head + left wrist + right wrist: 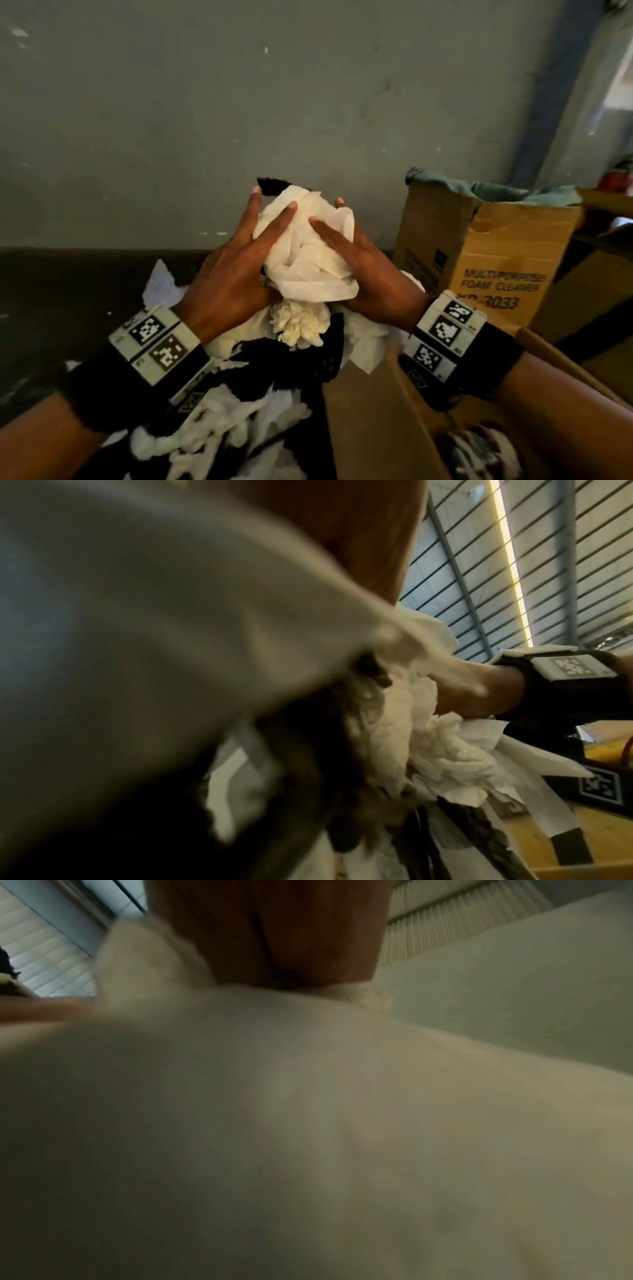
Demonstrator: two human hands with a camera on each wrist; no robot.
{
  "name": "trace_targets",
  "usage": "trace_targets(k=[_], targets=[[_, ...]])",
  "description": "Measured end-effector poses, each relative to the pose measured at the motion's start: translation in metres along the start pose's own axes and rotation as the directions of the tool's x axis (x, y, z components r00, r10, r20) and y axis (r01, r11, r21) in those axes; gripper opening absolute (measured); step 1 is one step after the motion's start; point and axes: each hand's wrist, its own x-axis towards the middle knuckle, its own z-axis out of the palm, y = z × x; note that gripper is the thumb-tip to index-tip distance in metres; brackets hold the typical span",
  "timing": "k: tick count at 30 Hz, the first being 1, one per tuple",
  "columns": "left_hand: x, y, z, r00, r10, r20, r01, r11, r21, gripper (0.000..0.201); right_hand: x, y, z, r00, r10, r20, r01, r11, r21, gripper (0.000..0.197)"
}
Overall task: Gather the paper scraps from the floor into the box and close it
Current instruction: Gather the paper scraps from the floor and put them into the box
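Observation:
Between my two hands I hold up a bundle of crumpled white paper (308, 253), with a black scrap (270, 186) poking out behind it. My left hand (239, 263) presses its left side with straight, spread fingers (274, 226). On the right, my right hand (363, 267) presses with one digit laid flat on top and fingertips showing behind. The bundle hangs above a pile of white and black scraps (236, 421) on the floor. An open cardboard box (373, 428) with scraps inside sits at lower right. Blurred paper (308, 1123) fills the right wrist view, and more paper (428, 737) shows in the left wrist view.
A second cardboard box (496, 260) labelled as foam cleaner stands upright at the right, with teal cloth (513, 195) in its top. A grey wall (205, 102) rises close behind. Dark floor (68, 291) lies to the left.

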Motion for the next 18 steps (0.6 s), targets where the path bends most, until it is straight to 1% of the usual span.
trace_targets(k=[2,4,6,9,11,13,15,17,18], targets=[[0.016,0.028,0.026,0.999,0.020,-0.031,-0.021,0.999,-0.044,0.105,-0.023,0.026,-0.030,1.000,0.022,0.011,-0.021,0.998,-0.055,0.084],[0.032,0.059,0.062,1.000,0.024,-0.010,-0.024,0.998,-0.063,0.104,-0.056,0.054,-0.061,1.000,0.006,0.029,-0.004,0.995,-0.095,0.086],[0.048,0.094,0.100,0.999,0.037,0.033,-0.033,0.995,-0.097,0.104,-0.094,0.083,-0.089,0.997,0.062,0.052,-0.057,0.995,-0.087,0.085],[0.067,0.138,0.151,0.983,0.028,0.181,0.001,0.988,-0.154,0.101,-0.145,0.119,-0.119,0.979,0.161,0.126,-0.154,0.986,-0.061,0.087],[0.074,0.158,0.188,0.962,-0.011,0.271,0.058,0.984,-0.166,0.103,-0.176,0.139,-0.129,0.958,0.226,0.178,-0.221,0.974,-0.047,0.089],[0.074,0.172,0.221,0.929,-0.047,0.366,0.120,0.977,-0.178,0.108,-0.201,0.156,-0.132,0.918,0.291,0.270,-0.292,0.956,-0.037,0.088],[0.073,0.180,0.249,0.895,-0.047,0.443,0.154,0.966,-0.210,0.109,-0.220,0.169,-0.133,0.868,0.336,0.365,-0.372,0.928,0.030,0.085],[0.073,0.187,0.271,0.855,-0.044,0.517,0.185,0.956,-0.226,0.109,-0.233,0.177,-0.132,0.795,0.385,0.468,-0.465,0.883,0.064,0.079],[0.074,0.188,0.279,0.822,-0.051,0.567,0.209,0.954,-0.217,0.109,-0.236,0.180,-0.129,0.742,0.437,0.509,-0.505,0.863,-0.005,0.077]])
